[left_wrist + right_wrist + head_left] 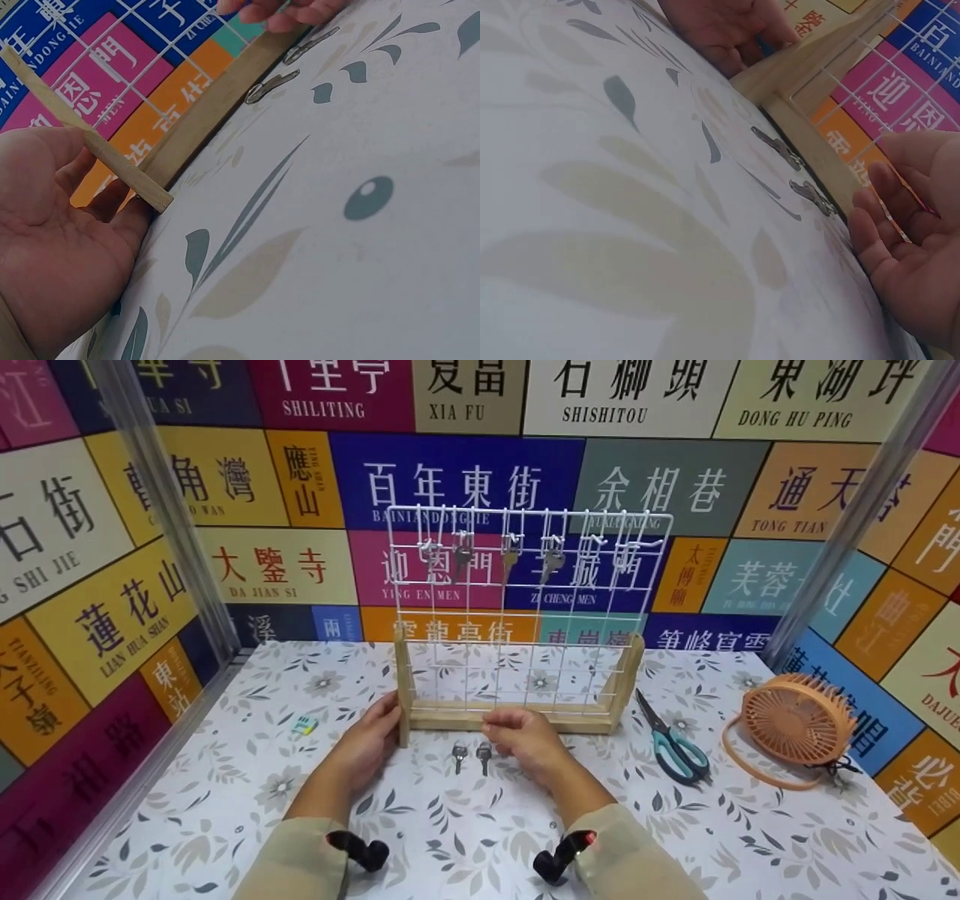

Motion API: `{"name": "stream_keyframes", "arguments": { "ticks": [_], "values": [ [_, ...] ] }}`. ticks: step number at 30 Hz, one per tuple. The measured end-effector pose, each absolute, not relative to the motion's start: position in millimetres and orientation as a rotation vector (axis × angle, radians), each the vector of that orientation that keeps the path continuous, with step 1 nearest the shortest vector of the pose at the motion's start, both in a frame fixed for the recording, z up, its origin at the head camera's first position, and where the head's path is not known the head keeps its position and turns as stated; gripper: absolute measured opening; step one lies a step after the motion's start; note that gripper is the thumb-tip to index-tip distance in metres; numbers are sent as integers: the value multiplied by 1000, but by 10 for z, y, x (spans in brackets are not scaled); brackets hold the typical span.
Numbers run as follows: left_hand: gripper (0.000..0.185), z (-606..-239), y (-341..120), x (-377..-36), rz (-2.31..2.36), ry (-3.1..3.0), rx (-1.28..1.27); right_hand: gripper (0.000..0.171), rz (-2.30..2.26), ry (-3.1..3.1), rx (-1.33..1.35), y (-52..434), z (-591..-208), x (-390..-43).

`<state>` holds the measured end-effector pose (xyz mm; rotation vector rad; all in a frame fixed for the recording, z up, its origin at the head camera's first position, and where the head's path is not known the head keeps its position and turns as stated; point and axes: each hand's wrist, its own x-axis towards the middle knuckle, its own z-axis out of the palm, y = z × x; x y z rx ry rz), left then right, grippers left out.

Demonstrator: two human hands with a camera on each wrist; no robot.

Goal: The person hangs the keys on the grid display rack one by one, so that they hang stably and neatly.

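Note:
A white wire grid rack (525, 645) stands upright in a wooden frame, with several keys (511, 556) hanging from hooks along its upper part. My left hand (369, 739) grips the frame's left wooden post (124, 166), thumb on the near side and fingers behind it. Two metal keys (484, 757) lie side by side on the table, just in front of the wooden base bar (450, 721). Close to them, my right hand (922, 232) is beside that bar with its fingers loosely bent and nothing held between them.
Scissors (679, 754) with teal and black handles lie right of the rack. Farther right is an orange fan (799, 720). On the left lies a small green and white item (305, 724). Patterned panels (457, 472) enclose the flower-print table (187, 810).

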<state>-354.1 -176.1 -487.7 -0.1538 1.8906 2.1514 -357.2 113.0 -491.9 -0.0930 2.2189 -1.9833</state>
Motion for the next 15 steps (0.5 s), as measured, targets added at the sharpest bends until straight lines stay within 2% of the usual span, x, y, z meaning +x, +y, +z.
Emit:
{"name": "stream_keyframes", "arguments": {
  "ticks": [15],
  "values": [
    [51, -4868, -1764, -3519, 2125, 1892, -199, 33, -1865, 2293, -234, 1154, -4992, -3579]
  ]
}}
